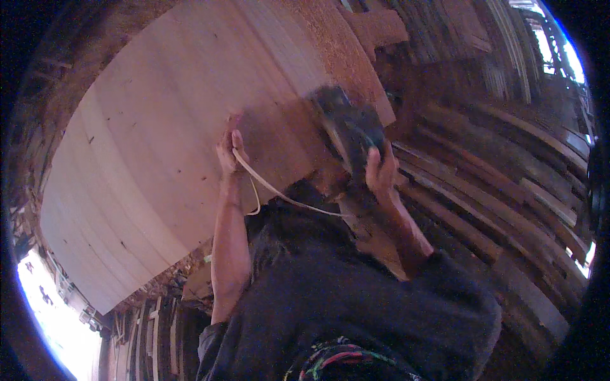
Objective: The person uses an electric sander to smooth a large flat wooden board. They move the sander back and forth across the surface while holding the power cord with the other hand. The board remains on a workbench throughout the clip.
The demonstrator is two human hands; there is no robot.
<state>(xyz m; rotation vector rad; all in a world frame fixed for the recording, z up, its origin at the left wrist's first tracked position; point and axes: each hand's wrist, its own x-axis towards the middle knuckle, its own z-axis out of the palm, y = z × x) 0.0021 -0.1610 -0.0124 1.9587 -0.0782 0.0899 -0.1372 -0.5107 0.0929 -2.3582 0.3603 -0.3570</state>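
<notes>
A large pale wooden panel [146,127] of joined boards slants across the left and middle of the view. On its right part rests a dark hand-held power tool [349,127], blurred; I cannot tell whether it is a sander or a planer. My right hand [381,171] is closed round the near end of the tool. My left hand [230,149] is over the panel's near middle, its fingers partly hidden. A pale power cord [273,189] runs from between its thumb and fingers, looping back toward my body.
Long stacked planks [502,184] fill the right side. More upright boards [149,336] stand at the lower left. Reddish-brown sawdust [346,54] covers the panel's far right part. A brown wood piece [381,28] juts out beyond its right edge.
</notes>
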